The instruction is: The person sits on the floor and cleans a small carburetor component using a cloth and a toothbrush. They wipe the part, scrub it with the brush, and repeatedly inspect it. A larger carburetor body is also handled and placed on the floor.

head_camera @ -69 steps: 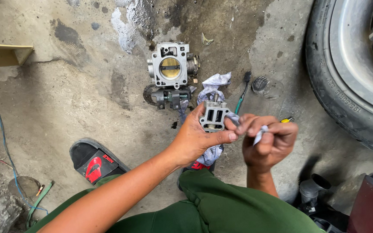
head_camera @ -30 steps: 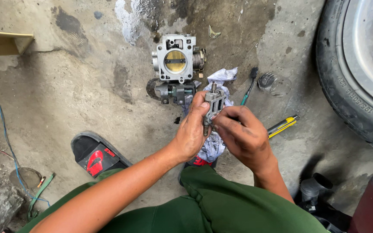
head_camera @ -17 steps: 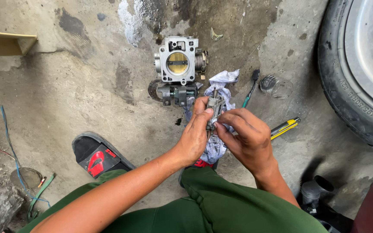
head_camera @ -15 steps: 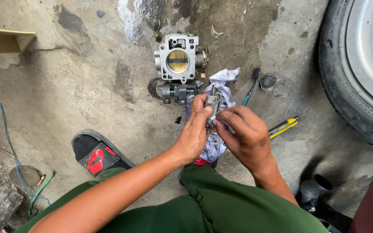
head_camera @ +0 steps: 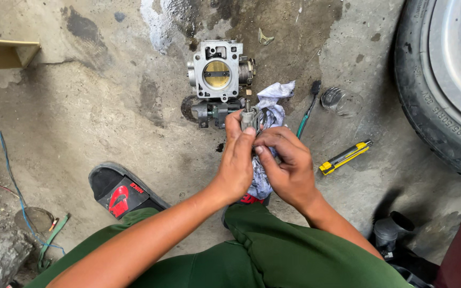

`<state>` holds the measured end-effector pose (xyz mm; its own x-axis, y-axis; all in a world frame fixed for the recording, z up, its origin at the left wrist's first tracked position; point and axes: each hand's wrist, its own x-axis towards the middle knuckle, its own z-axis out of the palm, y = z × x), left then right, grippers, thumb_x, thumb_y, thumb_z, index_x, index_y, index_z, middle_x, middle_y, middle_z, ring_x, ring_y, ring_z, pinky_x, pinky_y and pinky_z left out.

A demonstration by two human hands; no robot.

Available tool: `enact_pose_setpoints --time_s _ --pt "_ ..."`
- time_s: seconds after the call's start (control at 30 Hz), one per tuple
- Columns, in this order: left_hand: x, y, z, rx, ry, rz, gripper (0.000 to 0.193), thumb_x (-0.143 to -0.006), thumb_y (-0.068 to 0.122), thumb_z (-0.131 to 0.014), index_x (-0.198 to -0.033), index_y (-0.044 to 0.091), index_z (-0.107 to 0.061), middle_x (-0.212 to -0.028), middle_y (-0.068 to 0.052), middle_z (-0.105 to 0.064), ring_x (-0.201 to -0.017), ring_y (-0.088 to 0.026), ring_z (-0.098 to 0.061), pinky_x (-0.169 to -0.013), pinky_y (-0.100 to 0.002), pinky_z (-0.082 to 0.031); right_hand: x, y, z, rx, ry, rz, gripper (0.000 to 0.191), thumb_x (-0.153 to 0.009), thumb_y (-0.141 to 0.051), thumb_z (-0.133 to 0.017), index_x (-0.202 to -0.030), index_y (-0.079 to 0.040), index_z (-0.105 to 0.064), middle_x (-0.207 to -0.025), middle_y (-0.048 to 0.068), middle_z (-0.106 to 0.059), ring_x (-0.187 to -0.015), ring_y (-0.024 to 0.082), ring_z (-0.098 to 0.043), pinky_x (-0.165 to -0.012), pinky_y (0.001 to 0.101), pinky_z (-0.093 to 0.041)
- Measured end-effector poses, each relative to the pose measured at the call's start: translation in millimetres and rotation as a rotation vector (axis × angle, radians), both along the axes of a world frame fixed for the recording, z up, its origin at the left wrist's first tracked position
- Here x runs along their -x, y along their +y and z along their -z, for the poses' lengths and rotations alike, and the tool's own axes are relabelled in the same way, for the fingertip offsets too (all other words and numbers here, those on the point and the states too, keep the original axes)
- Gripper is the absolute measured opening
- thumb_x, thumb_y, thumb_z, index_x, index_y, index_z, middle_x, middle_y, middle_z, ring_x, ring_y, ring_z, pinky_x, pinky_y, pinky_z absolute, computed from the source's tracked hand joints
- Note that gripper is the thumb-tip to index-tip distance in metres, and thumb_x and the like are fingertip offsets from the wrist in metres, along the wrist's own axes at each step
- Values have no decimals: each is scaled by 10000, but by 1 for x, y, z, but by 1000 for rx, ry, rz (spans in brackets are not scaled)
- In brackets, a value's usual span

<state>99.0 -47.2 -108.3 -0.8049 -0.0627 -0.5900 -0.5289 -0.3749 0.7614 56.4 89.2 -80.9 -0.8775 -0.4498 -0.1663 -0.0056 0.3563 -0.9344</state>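
My left hand (head_camera: 237,160) grips a small grey metal valve part (head_camera: 248,117), held upright between thumb and fingers. My right hand (head_camera: 287,165) presses against the same part from the right, with a white-blue rag (head_camera: 271,106) bunched under and behind both hands. Most of the part is hidden by my fingers. Just beyond my hands, a metal throttle body (head_camera: 219,72) with a brass-coloured butterfly plate lies on the concrete floor.
A toothbrush with a green handle (head_camera: 309,106), a clear glass jar on its side (head_camera: 341,101) and a yellow utility knife (head_camera: 346,157) lie to the right. A car tyre (head_camera: 428,96) fills the right edge. A black-and-red sandal (head_camera: 121,191) is at the left; blue wire (head_camera: 12,176) runs farther left.
My right hand has come in from the side and closed over the part and rag together with my left hand. The view has shifted slightly.
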Motion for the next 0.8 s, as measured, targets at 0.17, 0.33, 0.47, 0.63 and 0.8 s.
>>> enact_pose_setpoints --time_s 0.17,0.33,0.47,0.63,0.8 --pt "10 -9 -3 329 393 132 464 -1131 264 -363 -1492 -15 -283 -1381 -177 -417 -1268 -252 -489 -1155 -390 -391 -9 5 16 409 -859 438 112 -983 -23 -613 -1074 29 -654 -1026 95 -661 -912 156 -622 -801 292 -509" --pt "16 -29 12 317 571 285 462 -1143 309 -388 -1502 21 -350 -1337 -153 -427 -1265 -261 -497 -1173 -357 -387 4 22 33 935 -1480 387 82 -1010 -72 -641 -1056 -29 -589 -925 38 -539 -797 113 -478 -710 279 -433" --pt "16 -31 14 -123 216 95 459 -1109 311 -362 -1473 33 -390 -1249 -141 -561 -1105 -248 -539 -1003 -378 -445 5 36 24 1134 -1417 336 109 -1018 -128 -635 -1020 -47 -563 -981 44 -500 -814 119 -431 -713 269 -407" --pt "26 -27 8 -838 -16 -177 393 -1099 293 -382 -1385 30 -441 -1150 -143 -636 -1030 -245 -627 -929 -409 -525 6 39 6 1039 -1157 444 143 -997 -143 -626 -1063 -39 -554 -1054 96 -548 -825 138 -494 -681 281 -443" --pt "27 -28 -2 -993 -52 -166 459 -1080 315 -354 -1423 31 -463 -1173 -148 -631 -1053 -245 -624 -943 -413 -524 7 51 -6 897 -781 490 123 -1101 -107 -601 -1192 -34 -563 -1052 215 -621 -759 169 -591 -676 326 -513"
